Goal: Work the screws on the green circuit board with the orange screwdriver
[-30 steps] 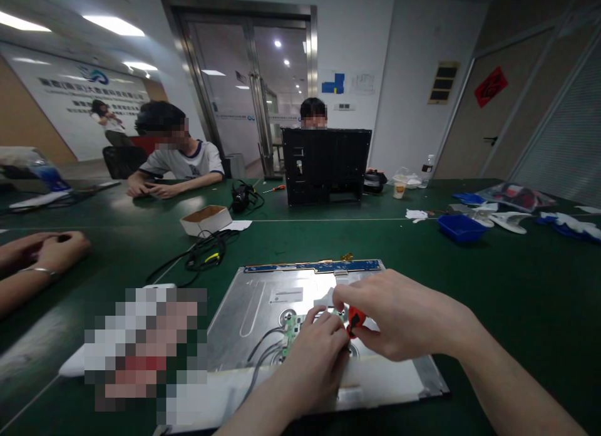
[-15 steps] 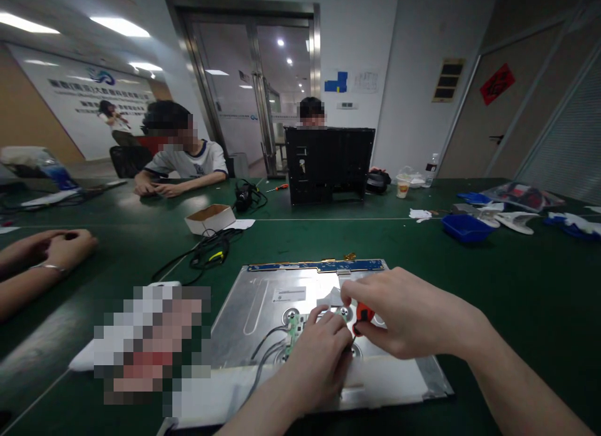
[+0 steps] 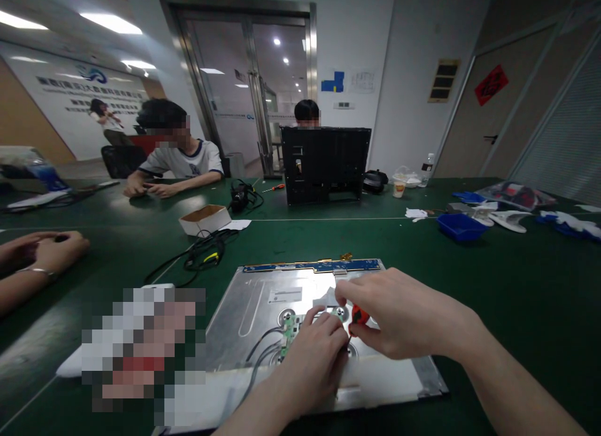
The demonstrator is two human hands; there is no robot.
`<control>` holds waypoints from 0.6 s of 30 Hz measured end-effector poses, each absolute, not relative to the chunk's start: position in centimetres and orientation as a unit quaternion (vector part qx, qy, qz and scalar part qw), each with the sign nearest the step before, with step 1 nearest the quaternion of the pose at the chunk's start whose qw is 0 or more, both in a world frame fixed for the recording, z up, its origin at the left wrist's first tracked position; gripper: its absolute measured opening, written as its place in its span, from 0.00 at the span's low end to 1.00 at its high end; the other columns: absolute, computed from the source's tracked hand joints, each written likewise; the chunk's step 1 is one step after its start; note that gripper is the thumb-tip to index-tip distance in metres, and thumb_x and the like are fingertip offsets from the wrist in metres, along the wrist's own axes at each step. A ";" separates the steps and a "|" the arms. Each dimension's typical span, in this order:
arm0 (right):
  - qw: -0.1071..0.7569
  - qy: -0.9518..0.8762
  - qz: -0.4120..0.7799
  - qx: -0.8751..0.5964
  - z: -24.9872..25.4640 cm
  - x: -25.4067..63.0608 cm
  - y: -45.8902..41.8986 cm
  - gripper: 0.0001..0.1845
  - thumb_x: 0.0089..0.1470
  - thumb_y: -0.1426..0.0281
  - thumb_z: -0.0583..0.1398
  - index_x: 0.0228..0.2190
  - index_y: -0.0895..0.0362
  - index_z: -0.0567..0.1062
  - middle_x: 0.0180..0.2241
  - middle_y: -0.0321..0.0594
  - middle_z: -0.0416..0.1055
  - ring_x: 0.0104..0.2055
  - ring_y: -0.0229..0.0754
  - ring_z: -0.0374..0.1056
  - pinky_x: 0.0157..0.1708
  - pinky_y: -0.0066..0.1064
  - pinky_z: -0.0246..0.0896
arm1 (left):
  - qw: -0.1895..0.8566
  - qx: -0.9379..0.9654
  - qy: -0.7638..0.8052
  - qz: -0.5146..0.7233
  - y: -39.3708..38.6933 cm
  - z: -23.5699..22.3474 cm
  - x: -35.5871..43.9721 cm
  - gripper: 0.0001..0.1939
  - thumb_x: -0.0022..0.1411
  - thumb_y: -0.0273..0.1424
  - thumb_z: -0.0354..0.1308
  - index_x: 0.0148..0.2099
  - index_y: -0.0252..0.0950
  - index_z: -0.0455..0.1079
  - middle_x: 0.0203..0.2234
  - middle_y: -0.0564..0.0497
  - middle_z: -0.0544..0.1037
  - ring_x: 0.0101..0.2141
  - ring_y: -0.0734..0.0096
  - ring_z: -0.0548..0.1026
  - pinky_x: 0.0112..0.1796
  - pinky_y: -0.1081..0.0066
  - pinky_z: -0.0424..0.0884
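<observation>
A silver metal display panel (image 3: pixel 263 301) lies back-up on the green table in front of me, with a blue circuit strip (image 3: pixel 319 266) along its far edge. A small green circuit board (image 3: pixel 290 328) with grey wires sits near its middle. My left hand (image 3: pixel 312 361) rests curled on the panel beside that board, fingers pressed down on it. My right hand (image 3: pixel 399 314) is closed round a red-handled screwdriver (image 3: pixel 358 315), its tip pointing down at the panel just right of my left fingers.
Black cables (image 3: pixel 204 254), an open cardboard box (image 3: pixel 205 218) and a black monitor shell (image 3: pixel 323 163) stand further back. A blue tray (image 3: pixel 460 226) and white gloves lie at right. Another person's hands (image 3: pixel 42 251) rest at left. Two people sit across the table.
Both hands stay on the same spot of the panel; the right hand has shifted slightly with the screwdriver. The view wobbled a little.
</observation>
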State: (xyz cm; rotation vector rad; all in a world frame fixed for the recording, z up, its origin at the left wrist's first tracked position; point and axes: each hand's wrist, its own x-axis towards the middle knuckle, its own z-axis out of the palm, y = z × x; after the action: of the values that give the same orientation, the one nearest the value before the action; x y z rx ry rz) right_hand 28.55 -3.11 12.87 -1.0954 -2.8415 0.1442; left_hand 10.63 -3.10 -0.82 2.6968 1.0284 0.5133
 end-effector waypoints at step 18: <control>0.039 -0.937 0.047 -0.344 13.0 28.0 -2.9 0.09 0.55 0.65 0.59 0.39 0.54 0.70 0.32 0.38 0.76 0.33 0.43 0.70 0.27 0.30 0.52 | 0.079 0.919 0.344 0.178 -3.3 -0.7 10.7 0.13 0.60 0.24 0.52 0.47 0.40 0.68 0.44 0.47 0.74 0.48 0.58 0.69 0.56 0.51 0.55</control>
State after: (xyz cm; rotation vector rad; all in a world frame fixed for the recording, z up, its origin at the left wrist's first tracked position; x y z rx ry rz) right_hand 28.05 -2.86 12.97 -1.0553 -2.8735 0.1440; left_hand 10.71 -3.27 -0.70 2.7485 1.0302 0.5312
